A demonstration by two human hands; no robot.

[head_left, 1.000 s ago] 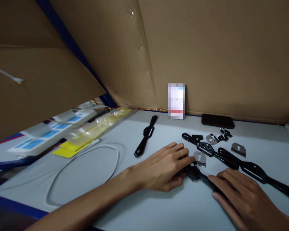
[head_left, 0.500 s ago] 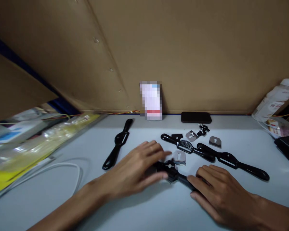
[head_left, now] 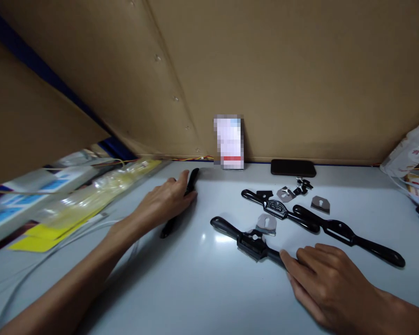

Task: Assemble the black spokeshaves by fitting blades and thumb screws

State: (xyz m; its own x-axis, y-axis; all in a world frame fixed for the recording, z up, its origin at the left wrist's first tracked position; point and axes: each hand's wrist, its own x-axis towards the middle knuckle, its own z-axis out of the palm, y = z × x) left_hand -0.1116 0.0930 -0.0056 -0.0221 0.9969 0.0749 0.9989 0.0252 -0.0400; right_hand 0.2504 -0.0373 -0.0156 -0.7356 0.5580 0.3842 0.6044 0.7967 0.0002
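Note:
At the left, my left hand [head_left: 165, 197] is closed around the middle of a black spokeshave body [head_left: 169, 227], whose two handle ends show beyond the fingers. My right hand [head_left: 326, 277] pinches the near handle of another spokeshave [head_left: 252, 245], which lies on the table with a dark plate at its centre. Just behind that one is a keyhole-slotted blade [head_left: 266, 222]. Farther back lie a spokeshave body with a raised pattern [head_left: 275, 208] and, to its right, a plain spokeshave body [head_left: 338, 228].
Loose blades [head_left: 320, 204] and small black clamp parts with screws [head_left: 303, 184] lie at the back. Behind them is a dark phone [head_left: 293, 168]; a blurred-out screen [head_left: 232, 142] leans on the board. Plastic packaging [head_left: 101, 190] and a white cable [head_left: 49, 251] occupy the left side.
My left hand has left the spokeshave in front of me and moved left onto the one lying there. My right hand stays on its handle. The view has shifted slightly.

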